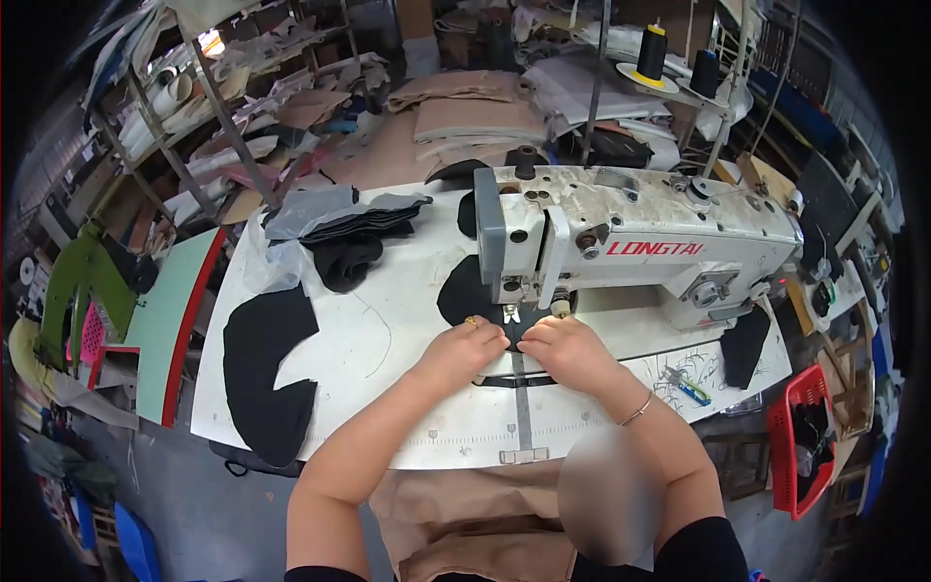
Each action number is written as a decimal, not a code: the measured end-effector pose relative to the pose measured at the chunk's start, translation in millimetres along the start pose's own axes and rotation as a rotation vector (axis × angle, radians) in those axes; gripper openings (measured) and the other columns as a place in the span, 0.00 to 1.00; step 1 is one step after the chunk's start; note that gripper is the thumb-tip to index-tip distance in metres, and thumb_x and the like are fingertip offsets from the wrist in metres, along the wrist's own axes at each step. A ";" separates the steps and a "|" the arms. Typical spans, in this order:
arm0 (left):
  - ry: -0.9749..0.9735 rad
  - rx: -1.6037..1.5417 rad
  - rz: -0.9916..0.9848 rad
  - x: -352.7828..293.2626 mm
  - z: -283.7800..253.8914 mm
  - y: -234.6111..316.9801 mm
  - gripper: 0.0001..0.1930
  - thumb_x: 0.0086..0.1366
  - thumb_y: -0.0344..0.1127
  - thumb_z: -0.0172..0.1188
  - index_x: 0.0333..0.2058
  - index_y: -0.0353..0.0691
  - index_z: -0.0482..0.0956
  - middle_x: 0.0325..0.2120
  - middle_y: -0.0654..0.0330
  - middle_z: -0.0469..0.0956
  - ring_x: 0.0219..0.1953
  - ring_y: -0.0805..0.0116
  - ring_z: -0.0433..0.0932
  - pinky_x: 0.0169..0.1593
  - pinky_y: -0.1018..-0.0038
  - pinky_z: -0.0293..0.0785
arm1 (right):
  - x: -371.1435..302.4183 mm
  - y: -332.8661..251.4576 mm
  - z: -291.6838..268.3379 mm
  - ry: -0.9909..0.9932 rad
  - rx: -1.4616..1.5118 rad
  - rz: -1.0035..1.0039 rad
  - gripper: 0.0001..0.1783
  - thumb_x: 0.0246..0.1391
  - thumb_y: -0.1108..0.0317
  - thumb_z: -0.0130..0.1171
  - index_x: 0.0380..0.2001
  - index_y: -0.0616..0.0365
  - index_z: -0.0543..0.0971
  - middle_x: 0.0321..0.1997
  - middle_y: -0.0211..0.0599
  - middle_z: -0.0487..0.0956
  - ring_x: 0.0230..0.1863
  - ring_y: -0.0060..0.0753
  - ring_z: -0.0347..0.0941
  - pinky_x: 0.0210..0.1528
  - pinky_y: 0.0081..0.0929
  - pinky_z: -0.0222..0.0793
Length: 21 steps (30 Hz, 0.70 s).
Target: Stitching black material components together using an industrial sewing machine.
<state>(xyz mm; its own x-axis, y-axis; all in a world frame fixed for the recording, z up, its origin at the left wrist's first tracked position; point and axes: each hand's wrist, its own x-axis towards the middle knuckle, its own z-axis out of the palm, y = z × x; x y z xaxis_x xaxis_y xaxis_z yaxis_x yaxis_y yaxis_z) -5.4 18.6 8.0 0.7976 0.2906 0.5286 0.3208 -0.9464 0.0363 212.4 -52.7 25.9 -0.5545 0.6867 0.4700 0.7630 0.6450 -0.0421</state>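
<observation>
Black fabric [467, 291] lies under the presser foot [511, 312] of a white industrial sewing machine [640, 233]. Just in front of the foot, my left hand [464, 351] has its bent fingers on the cloth's near edge, a ring on one of them. Close beside it, my right hand [567, 351] pinches the same edge, with a bracelet on that wrist. From between the hands a narrow grey strip [525, 412] runs toward me to a small metal guide [524, 455] at the table's front. Both sets of fingertips partly hide the cloth.
A curved black fabric piece [267, 373] lies on the white table [369, 427] at left, below stacked black pieces [364, 228]. Thread snips [688, 386] lie among thread scraps at right, near another black piece [744, 347]. A red basket [803, 441] stands beyond the right edge; thread cones [651, 53] stand behind.
</observation>
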 end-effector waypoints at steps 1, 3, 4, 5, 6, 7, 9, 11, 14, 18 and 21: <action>-0.012 -0.019 -0.011 0.9 -0.2 -1.6 0.11 0.52 0.30 0.58 0.37 0.44 0.78 0.35 0.68 0.76 0.40 0.69 0.76 0.38 0.76 0.77 | 1.2 0.5 0.3 0.000 -0.003 0.000 0.11 0.42 0.71 0.56 0.33 0.53 0.81 0.34 0.26 0.77 0.40 0.31 0.73 0.43 0.28 0.68; -0.022 -0.040 -0.021 2.1 -1.7 -5.1 0.11 0.53 0.30 0.57 0.37 0.45 0.78 0.35 0.68 0.76 0.40 0.69 0.76 0.38 0.76 0.77 | 3.6 1.2 1.1 -0.024 -0.027 0.012 0.12 0.42 0.71 0.56 0.34 0.53 0.80 0.35 0.27 0.76 0.39 0.31 0.73 0.42 0.29 0.68; -0.039 -0.009 0.002 2.1 -4.0 -7.1 0.12 0.53 0.30 0.57 0.38 0.46 0.78 0.36 0.68 0.76 0.40 0.69 0.76 0.38 0.76 0.77 | 3.7 1.2 1.1 -0.025 -0.028 0.012 0.12 0.42 0.71 0.56 0.34 0.53 0.80 0.35 0.27 0.76 0.39 0.31 0.73 0.42 0.29 0.68; -0.056 0.022 0.023 1.8 -5.4 -8.4 0.13 0.52 0.30 0.57 0.38 0.46 0.78 0.37 0.68 0.76 0.41 0.69 0.76 0.39 0.76 0.77 | 3.6 0.7 0.9 -0.014 -0.047 0.002 0.12 0.42 0.71 0.56 0.34 0.53 0.80 0.36 0.27 0.76 0.39 0.31 0.72 0.42 0.29 0.68; -0.053 0.021 0.022 1.4 -6.2 -8.7 0.13 0.52 0.30 0.57 0.38 0.46 0.78 0.37 0.68 0.76 0.41 0.69 0.76 0.39 0.76 0.77 | 3.4 0.0 0.0 -0.002 -0.066 -0.010 0.13 0.42 0.71 0.56 0.35 0.54 0.80 0.36 0.27 0.76 0.39 0.31 0.72 0.41 0.29 0.68; -0.048 0.022 0.032 0.6 -6.9 -8.9 0.13 0.52 0.30 0.56 0.39 0.47 0.78 0.37 0.69 0.76 0.41 0.69 0.76 0.39 0.76 0.77 | 1.2 -1.0 -1.0 -0.004 -0.067 -0.012 0.13 0.42 0.71 0.56 0.35 0.54 0.80 0.36 0.27 0.76 0.39 0.31 0.72 0.41 0.29 0.68; -0.042 0.025 0.040 -0.6 -6.0 -9.1 0.14 0.51 0.30 0.56 0.40 0.47 0.78 0.38 0.69 0.77 0.42 0.69 0.76 0.39 0.76 0.77 | -3.9 -2.4 -1.9 0.080 -0.062 -0.029 0.11 0.41 0.71 0.56 0.33 0.55 0.78 0.37 0.28 0.75 0.37 0.31 0.71 0.40 0.30 0.69; -0.023 0.043 0.038 -1.0 -1.5 -10.4 0.15 0.51 0.30 0.56 0.40 0.47 0.79 0.39 0.69 0.77 0.42 0.70 0.76 0.39 0.77 0.77 | -2.5 -1.6 -1.2 0.052 -0.076 -0.027 0.10 0.40 0.71 0.56 0.31 0.55 0.78 0.36 0.29 0.75 0.37 0.31 0.71 0.40 0.30 0.69; -0.005 0.047 0.053 -2.7 1.0 -15.2 0.15 0.51 0.30 0.56 0.39 0.47 0.79 0.39 0.70 0.77 0.42 0.70 0.76 0.39 0.78 0.77 | -0.2 -3.6 1.2 0.034 -0.106 -0.026 0.08 0.40 0.71 0.56 0.28 0.55 0.76 0.35 0.29 0.74 0.37 0.31 0.71 0.39 0.30 0.69; -0.024 0.048 0.081 1.6 -2.6 -22.9 0.14 0.51 0.30 0.56 0.39 0.48 0.79 0.39 0.70 0.77 0.43 0.70 0.76 0.40 0.78 0.77 | 1.7 -0.7 0.5 0.050 -0.135 -0.017 0.07 0.40 0.72 0.55 0.28 0.55 0.76 0.34 0.29 0.73 0.34 0.31 0.71 0.36 0.29 0.68; 0.000 0.055 0.136 5.7 0.1 -33.7 0.12 0.51 0.30 0.57 0.36 0.45 0.79 0.37 0.69 0.77 0.42 0.69 0.76 0.41 0.78 0.77 | 6.4 1.2 1.9 0.036 -0.177 -0.014 0.07 0.41 0.72 0.55 0.28 0.54 0.76 0.33 0.30 0.74 0.31 0.32 0.71 0.34 0.29 0.67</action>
<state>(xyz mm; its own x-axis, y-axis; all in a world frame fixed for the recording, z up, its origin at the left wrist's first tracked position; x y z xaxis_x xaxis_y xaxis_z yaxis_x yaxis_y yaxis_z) -11.7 52.2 9.7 0.8358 0.1603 0.5251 0.2375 -0.9679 -0.0825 209.2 -46.9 27.2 -0.5559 0.6632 0.5011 0.8034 0.5834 0.1192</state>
